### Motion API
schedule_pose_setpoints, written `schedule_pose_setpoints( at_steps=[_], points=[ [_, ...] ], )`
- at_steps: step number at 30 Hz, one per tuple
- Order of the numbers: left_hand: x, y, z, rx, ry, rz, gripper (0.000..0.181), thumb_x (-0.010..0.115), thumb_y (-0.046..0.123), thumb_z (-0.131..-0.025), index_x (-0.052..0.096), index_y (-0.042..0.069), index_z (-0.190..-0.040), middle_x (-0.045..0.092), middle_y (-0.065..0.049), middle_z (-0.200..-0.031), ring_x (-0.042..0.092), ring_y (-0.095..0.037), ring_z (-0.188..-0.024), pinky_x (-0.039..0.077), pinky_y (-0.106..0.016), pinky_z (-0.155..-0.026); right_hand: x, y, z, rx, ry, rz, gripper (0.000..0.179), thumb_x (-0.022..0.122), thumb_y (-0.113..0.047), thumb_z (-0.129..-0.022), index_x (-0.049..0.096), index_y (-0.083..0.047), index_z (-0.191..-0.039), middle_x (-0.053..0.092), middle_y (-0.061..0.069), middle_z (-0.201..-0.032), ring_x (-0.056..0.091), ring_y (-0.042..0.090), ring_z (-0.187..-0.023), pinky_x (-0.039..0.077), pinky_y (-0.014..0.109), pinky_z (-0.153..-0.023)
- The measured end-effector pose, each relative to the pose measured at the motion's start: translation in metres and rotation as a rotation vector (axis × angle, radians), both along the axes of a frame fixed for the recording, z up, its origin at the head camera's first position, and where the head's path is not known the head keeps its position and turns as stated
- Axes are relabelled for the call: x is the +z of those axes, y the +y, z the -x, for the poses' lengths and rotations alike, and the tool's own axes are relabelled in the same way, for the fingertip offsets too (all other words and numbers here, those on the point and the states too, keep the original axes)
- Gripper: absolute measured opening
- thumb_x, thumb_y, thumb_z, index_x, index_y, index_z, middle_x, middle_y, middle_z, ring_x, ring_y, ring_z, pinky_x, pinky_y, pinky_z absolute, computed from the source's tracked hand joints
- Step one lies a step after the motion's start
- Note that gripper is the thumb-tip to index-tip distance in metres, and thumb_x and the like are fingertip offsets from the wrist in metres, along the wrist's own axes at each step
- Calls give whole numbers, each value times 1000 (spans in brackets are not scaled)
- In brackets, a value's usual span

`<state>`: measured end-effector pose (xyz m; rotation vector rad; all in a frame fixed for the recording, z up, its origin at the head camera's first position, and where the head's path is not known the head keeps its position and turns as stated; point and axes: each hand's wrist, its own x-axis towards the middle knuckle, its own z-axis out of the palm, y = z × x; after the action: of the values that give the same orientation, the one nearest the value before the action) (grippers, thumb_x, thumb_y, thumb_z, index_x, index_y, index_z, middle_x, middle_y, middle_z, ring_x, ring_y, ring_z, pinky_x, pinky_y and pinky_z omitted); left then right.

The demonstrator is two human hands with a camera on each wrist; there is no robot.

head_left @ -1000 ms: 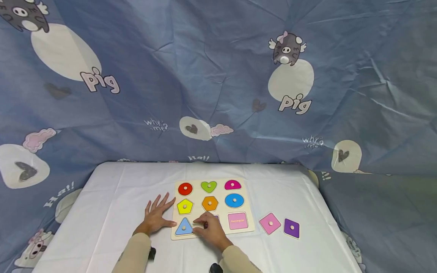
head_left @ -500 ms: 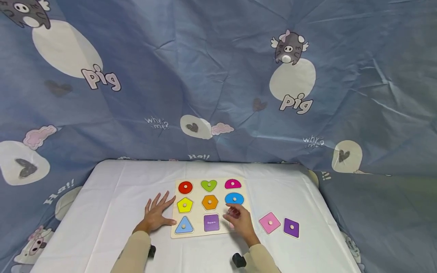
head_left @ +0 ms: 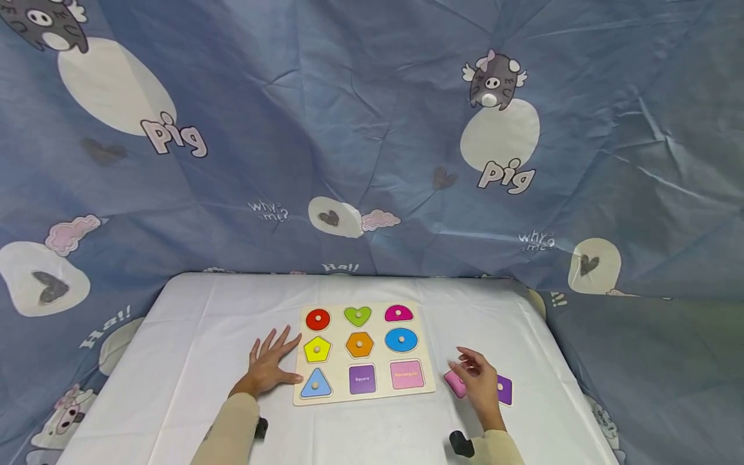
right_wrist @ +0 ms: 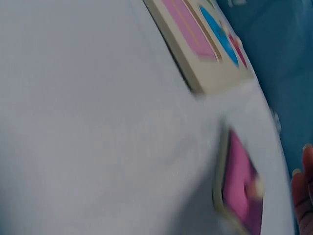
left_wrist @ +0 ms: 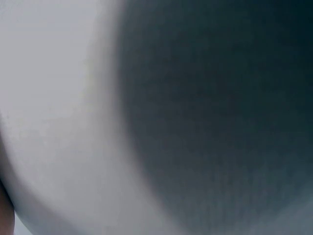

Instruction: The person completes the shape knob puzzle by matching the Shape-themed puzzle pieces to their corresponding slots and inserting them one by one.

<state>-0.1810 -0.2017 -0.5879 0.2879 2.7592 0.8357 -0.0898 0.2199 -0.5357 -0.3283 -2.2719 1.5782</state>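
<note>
A wooden peg puzzle board [head_left: 339, 371] lies on the white-covered table. My left hand [head_left: 264, 374] is spread at its left edge, thumb and a fingertip touching the board. To the right of the board, my right hand [head_left: 481, 386] hovers over a pink puzzle piece [head_left: 453, 382] and partly hides it. In the right wrist view, fingertips [right_wrist: 301, 193] stand apart from the knob of the pink piece [right_wrist: 237, 178]. A purple puzzle piece [head_left: 506, 391] lies just beyond the hand, partly covered. The left wrist view is mostly blurred cloth and a dark shape.
Seven knobbed shapes, several colours, sit in the board, among them a blue triangle [head_left: 316, 385] and a blue oval [head_left: 401, 340]. The recesses marked Square [head_left: 362, 379] and Rectangular [head_left: 407, 374] hold no piece. A blue patterned cloth [head_left: 372, 142] hangs behind the table [head_left: 232, 297].
My right hand has moved rightward from over the board's bottom row to the pink piece, uncovering both printed recesses. The left hand stays at the board's edge.
</note>
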Motion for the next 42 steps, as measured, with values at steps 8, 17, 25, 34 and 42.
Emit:
schedule_pose_setpoints(
  at_steps=[8, 17, 25, 34, 42],
  points=[
    [1, 1, 0, 9, -11, 10, 101, 88, 38, -60, 40, 16, -147, 17, -16, -159, 0, -41, -145, -10, -60, -113, -38, 50, -7, -182, -10, -24, 32, 79, -3, -77, 70, 0, -108, 63, 13, -96, 55, 10, -80, 45, 15, -66],
    [0, -2, 0, 7, -8, 8, 102, 88, 38, -60, 40, 16, -147, 17, -16, -159, 1, -41, -145, -10, -59, -113, -51, 78, -18, -312, -112, -82, 31, 79, -6, -77, 72, 0, -107, 62, 11, -96, 47, 6, -76, 37, 13, -64],
    [0, -2, -1, 9, -2, 14, 102, 88, 39, -59, 41, 16, -147, 18, -16, -159, 2, -41, -145, -9, -60, -113, -59, 84, -27, -375, -289, -139, 31, 76, -9, -80, 69, 6, -106, 62, 23, -104, 54, 27, -88, 45, 32, -76],
    [-1, -2, 0, 3, -1, 15, 103, 88, 41, -59, 41, 16, -147, 17, -16, -159, 1, -41, -145, -9, -60, -113, -64, 87, -33, -353, -285, -240, 25, 75, -5, -79, 69, 10, -98, 64, 28, -104, 62, 39, -92, 51, 46, -80],
    [-2, -1, 2, 1, -15, 9, 103, 88, 40, -60, 39, 17, -148, 16, -15, -160, 0, -40, -145, -10, -59, -113, -64, 91, -36, -366, -243, -322, 19, 78, -5, -77, 73, 6, -92, 67, 21, -95, 59, 18, -78, 43, 20, -66]
  ],
)
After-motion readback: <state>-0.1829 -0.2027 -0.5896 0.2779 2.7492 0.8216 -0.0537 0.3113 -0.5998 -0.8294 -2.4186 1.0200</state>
